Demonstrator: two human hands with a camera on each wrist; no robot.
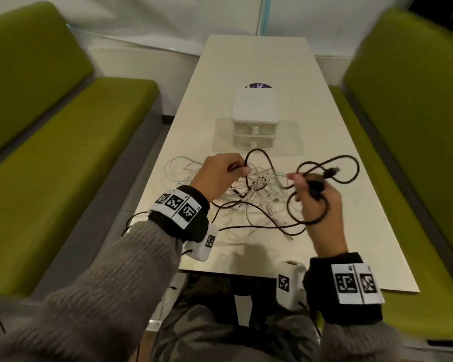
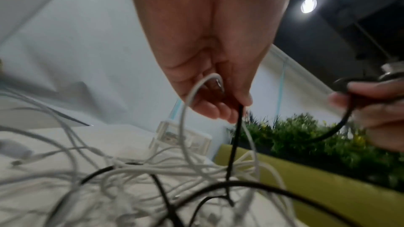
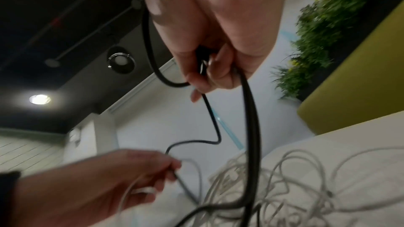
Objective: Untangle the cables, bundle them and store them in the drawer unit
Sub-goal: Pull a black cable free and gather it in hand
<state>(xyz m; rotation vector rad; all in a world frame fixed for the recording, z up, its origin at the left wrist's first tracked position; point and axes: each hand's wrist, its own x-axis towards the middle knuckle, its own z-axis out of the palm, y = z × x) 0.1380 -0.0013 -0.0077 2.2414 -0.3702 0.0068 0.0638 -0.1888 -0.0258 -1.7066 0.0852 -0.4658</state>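
A tangle of white cables lies on the table in front of the white two-drawer unit, whose drawers are both closed. A black cable runs through the tangle and loops up between my hands. My left hand pinches a raised stretch of it above the pile. In the left wrist view a white cable also hooks through my left hand beside the black cable. My right hand grips several gathered black loops; the right wrist view shows my right hand curled around the black cable.
Green upholstered benches flank the narrow table. A round blue sticker lies behind the drawer unit. Part of the black cable hangs over the table's near left edge. A plant hedge stands behind the right bench.
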